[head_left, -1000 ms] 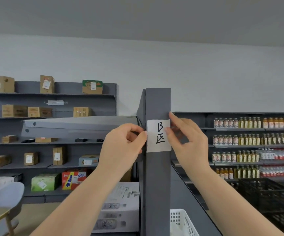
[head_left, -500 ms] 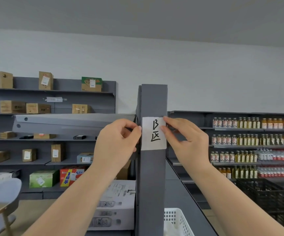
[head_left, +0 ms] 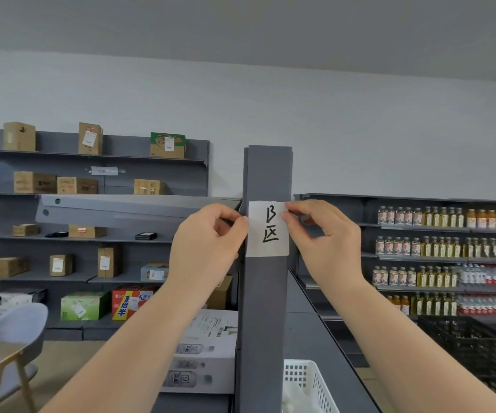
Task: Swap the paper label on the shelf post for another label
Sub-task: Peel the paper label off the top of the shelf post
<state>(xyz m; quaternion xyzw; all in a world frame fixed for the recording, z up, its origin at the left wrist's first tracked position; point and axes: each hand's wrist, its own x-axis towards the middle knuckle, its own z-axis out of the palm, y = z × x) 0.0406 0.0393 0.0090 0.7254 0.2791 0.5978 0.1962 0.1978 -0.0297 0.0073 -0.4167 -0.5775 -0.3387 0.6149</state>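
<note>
I'm seeing my right hand (head_left: 327,234) shifting from the side to pinching the top right corner of the white paper label marked "B区" (head_left: 268,228) on the dark grey metal shelf post (head_left: 266,308), left hand (head_left: 208,242) pinching its left edge — probably starting the peel, though it's sitting flat.

no sleeves, no rings or watches on the left hand (head_left: 208,242) or right hand (head_left: 327,242), forearms bare to the frame's bottom
</note>
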